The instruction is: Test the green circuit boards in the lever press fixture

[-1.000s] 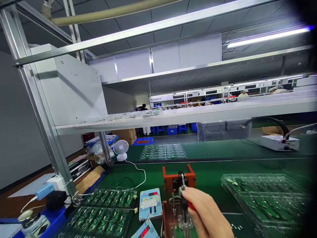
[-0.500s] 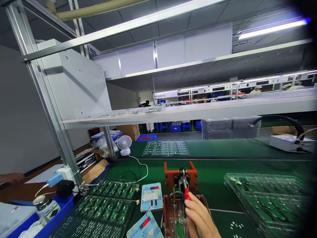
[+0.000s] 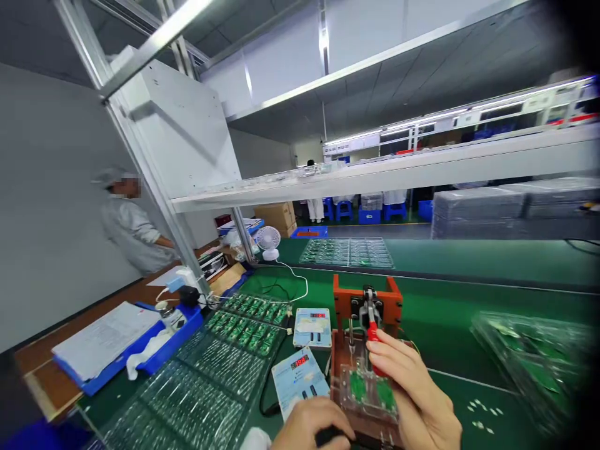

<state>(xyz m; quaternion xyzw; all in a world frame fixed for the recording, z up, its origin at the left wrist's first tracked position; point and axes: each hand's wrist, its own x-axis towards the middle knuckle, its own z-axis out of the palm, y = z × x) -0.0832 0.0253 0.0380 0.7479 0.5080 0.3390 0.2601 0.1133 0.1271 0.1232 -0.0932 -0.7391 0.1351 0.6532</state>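
Observation:
My right hand [image 3: 417, 387] is closed on the red handle [image 3: 374, 337] of a toggle clamp on an orange-and-brown test fixture [image 3: 344, 300]. Under a clear plate at the fixture's front lie green circuit boards [image 3: 357, 386]. My left hand [image 3: 312, 425] is at the bottom edge, left of the fixture, fingers curled about a small black object [image 3: 328, 434] whose kind I cannot make out. Just beyond that hand is a light-blue meter [image 3: 300, 378] with a red digital display; a second such meter [image 3: 312, 326] stands farther back.
Trays of circuit boards [image 3: 250, 322] lie to the left, and clear plastic trays [image 3: 529, 350] to the right. Small white pieces [image 3: 482, 406] are scattered near my right hand. A white fan [image 3: 268, 240] stands behind. A person [image 3: 134, 219] is at far left.
The view has turned left and down. My left hand has come into the picture beside the fixture. My right hand stays on the red handle. A person now shows at left.

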